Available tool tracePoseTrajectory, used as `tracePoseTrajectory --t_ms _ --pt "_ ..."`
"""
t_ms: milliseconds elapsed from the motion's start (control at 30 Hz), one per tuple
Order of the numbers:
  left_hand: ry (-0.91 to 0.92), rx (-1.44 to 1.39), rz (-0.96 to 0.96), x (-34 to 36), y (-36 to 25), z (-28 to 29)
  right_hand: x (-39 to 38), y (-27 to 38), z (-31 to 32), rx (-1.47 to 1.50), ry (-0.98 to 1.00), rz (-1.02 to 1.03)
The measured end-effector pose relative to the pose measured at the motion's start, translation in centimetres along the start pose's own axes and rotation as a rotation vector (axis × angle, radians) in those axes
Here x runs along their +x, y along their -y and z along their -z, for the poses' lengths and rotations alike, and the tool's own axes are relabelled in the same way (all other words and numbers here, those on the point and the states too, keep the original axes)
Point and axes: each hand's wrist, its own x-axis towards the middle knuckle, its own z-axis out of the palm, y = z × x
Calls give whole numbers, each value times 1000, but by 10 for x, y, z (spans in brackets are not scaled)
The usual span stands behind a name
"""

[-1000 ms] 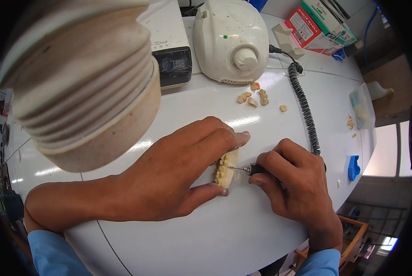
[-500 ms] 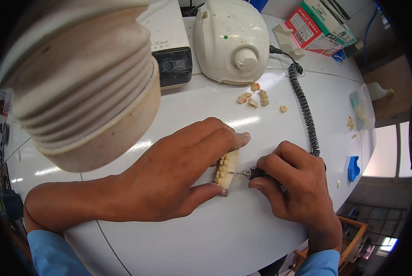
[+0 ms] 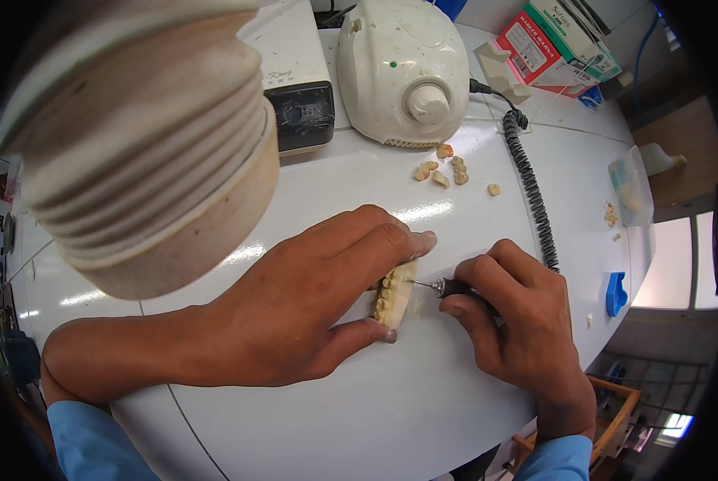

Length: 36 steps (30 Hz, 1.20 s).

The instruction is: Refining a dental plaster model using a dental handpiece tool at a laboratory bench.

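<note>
My left hand is closed on a cream-coloured dental model, thumb at its near end and fingers at its far end. A row of teeth runs along the model's left side, and its paler base faces right. In my right hand is a dental handpiece, black with a metal nose, held like a pen. Its thin bur points left and its tip meets the model near the teeth. The rear of the handpiece is hidden behind my fingers.
A white control box with a round knob stands at the back, its coiled cord running toward my right hand. Several loose dental crowns lie before it. A ribbed suction hose fills the upper left. A blue piece sits near the right edge.
My right hand and the handpiece have shifted slightly away from me, moving the bur tip farther up the model. My left hand and the model stay in place.
</note>
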Motion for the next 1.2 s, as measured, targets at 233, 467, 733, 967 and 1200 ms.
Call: tracePoseTrajectory --t_ms 233,467,733,967,1200 --pt "-1 1 -5 0 0 1 0 0 0 -1 12 20" --pt "2 10 -7 0 0 1 -1 -1 -2 -8 5 28" --pt "12 -6 -1 2 -2 -1 -2 -3 -4 35 -73 -50" --pt "3 -26 6 0 1 1 1 -1 -3 28 -49 -45" --pt "25 -9 8 2 -3 3 2 -11 4 51 -5 -26"
